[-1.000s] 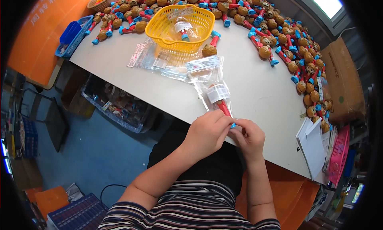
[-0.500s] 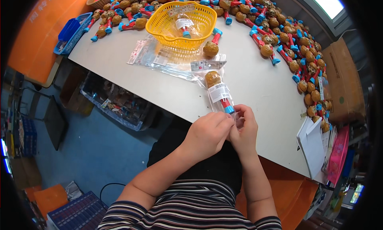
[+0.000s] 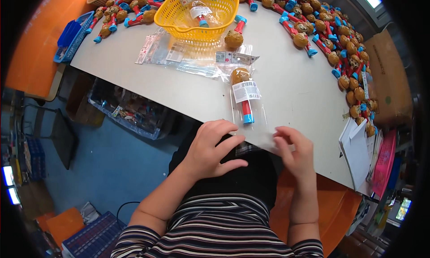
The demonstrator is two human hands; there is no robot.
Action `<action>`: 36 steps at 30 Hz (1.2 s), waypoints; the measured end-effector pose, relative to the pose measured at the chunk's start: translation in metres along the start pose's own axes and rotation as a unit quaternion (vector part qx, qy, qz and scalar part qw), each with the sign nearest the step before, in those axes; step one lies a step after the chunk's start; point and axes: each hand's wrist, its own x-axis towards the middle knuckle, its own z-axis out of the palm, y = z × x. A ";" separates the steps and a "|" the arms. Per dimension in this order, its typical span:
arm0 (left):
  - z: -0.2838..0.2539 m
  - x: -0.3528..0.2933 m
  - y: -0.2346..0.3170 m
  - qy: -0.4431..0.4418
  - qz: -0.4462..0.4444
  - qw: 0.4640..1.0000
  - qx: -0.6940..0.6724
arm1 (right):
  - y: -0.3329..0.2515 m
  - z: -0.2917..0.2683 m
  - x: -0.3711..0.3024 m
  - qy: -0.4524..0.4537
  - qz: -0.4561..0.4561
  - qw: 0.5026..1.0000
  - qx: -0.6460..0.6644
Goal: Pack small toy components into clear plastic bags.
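A clear plastic bag (image 3: 259, 117) lies on the white table (image 3: 302, 105), its near end hanging over the front edge. Inside it is a toy stick (image 3: 246, 107) with a brown ball-shaped head, a red shaft and a blue end, under a white label (image 3: 246, 91). My left hand (image 3: 212, 146) is beside the bag's near left corner, fingers spread and holding nothing. Close to the near right corner is my right hand (image 3: 295, 151), its fingers partly bent and apart, slightly blurred. Whether its fingertips touch the film I cannot tell.
Beyond the bag are flat clear bags (image 3: 186, 63), a loose toy stick (image 3: 234, 36) and a yellow basket (image 3: 197, 30) with a bagged toy. Many similar toys (image 3: 331, 56) are heaped along the far and right edges. Papers (image 3: 354, 148) and a pink basket (image 3: 384, 161) stand at right.
My hands have moved apart from the bag's near end, where they were pinched together. The bag's near end now lies spread out, and the view has shifted slightly.
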 end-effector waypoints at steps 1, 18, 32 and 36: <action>-0.001 -0.002 -0.004 0.000 0.000 1.000 0.000 | 0.005 -0.005 0.004 0.000 0.000 1.000 0.000; 0.005 -0.019 0.014 -0.072 -0.469 0.751 -0.459 | -0.032 0.005 0.005 -0.021 -0.261 0.958 -0.114; 0.010 -0.013 0.009 -0.033 -0.449 0.763 -0.464 | -0.035 0.037 0.017 -0.045 -0.266 0.952 -0.147; 0.008 -0.007 0.009 -0.030 -0.456 0.763 -0.457 | -0.031 0.043 0.018 -0.047 -0.296 0.942 -0.149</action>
